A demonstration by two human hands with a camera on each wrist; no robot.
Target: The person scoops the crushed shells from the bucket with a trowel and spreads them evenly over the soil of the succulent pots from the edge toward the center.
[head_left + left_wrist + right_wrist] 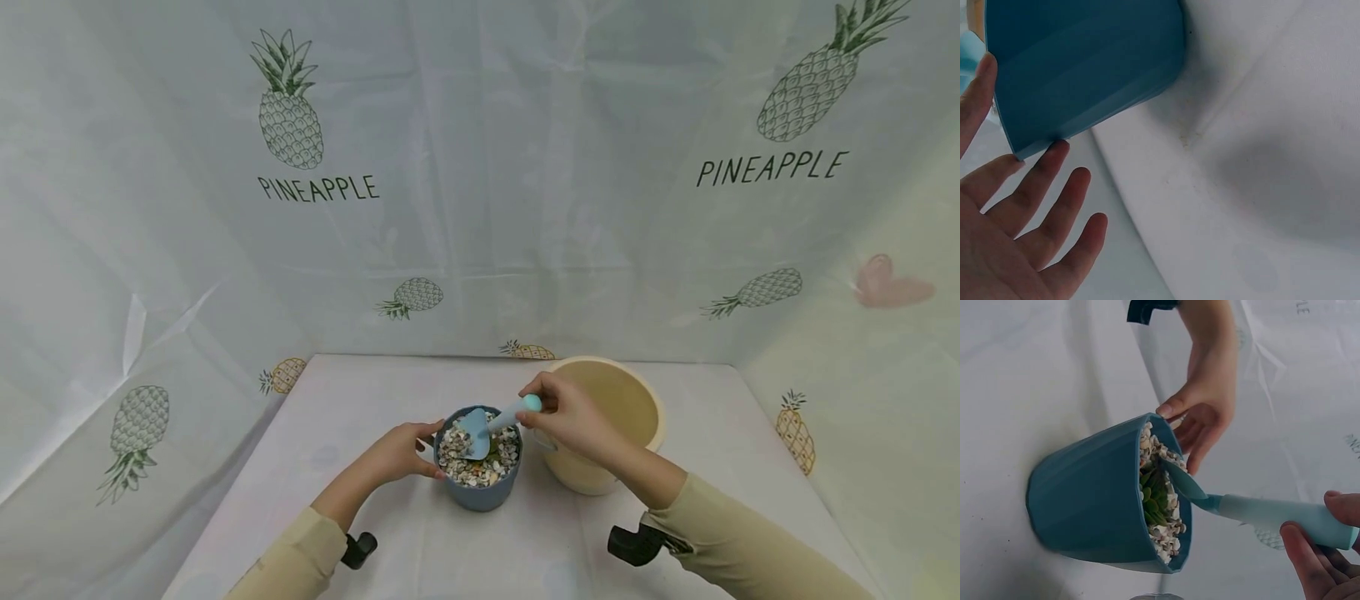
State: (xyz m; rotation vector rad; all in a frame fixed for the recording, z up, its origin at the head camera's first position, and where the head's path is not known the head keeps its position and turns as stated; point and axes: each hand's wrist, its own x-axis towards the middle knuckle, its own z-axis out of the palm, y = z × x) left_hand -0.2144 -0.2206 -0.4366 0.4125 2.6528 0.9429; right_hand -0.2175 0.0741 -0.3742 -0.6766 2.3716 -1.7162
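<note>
A blue flowerpot [482, 497] stands upright on the table, filled with pale pebbles [480, 476] around a small green succulent [1154, 499]. My left hand [406, 454] holds the pot's rim at its left side; in the left wrist view, thumb and two fingertips meet the pot while the other fingers reach past it. With my right hand [567, 417] I grip the end of a light-blue toy trowel's [1266, 515] handle. The trowel's blade [476, 434] slants down onto the pebbles beside the plant, and its tip is hidden among them.
A larger cream bucket [651, 387] stands behind and right of the pot, partly covered by my right forearm. A white cloth [390, 550] covers the table. Pineapple-print sheeting [495, 225] rises at the back and sides.
</note>
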